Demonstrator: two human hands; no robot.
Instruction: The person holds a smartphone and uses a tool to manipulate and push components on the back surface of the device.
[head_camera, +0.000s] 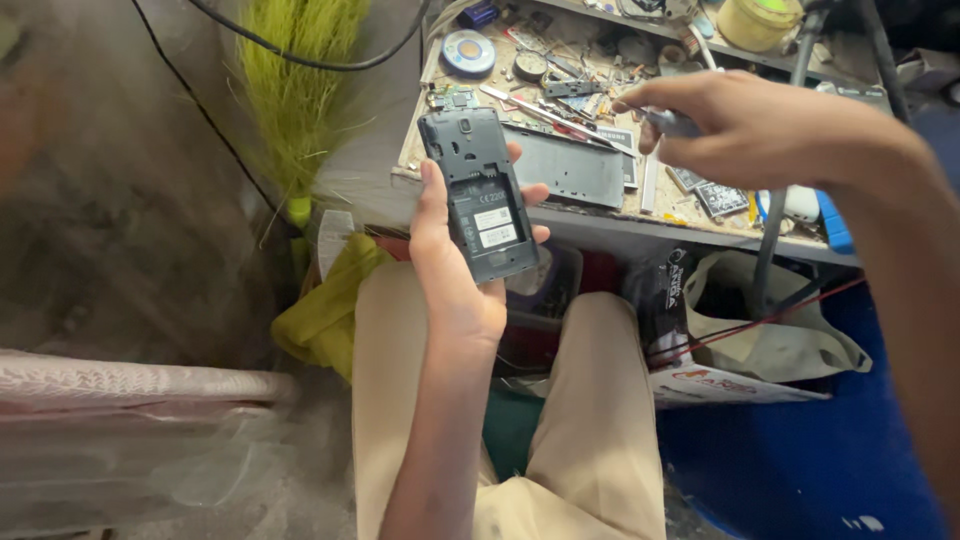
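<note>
My left hand (455, 270) holds a dark grey phone (478, 192) upright, its back cover off and the battery bay with white stickers facing me. The phone sits over my lap, just in front of the workbench edge. My right hand (745, 128) is raised above the bench to the right, fingers closed on a small metal-tipped tool (672, 122) whose end points left. The tool is apart from the phone.
The cluttered workbench (600, 215) carries a flat grey phone cover (568, 168), a solder wire spool (468, 52), screwdrivers, batteries and small parts. A green broom (300, 100) leans at the left. A yellow cloth (325, 310) and bags lie under the bench beside my knees.
</note>
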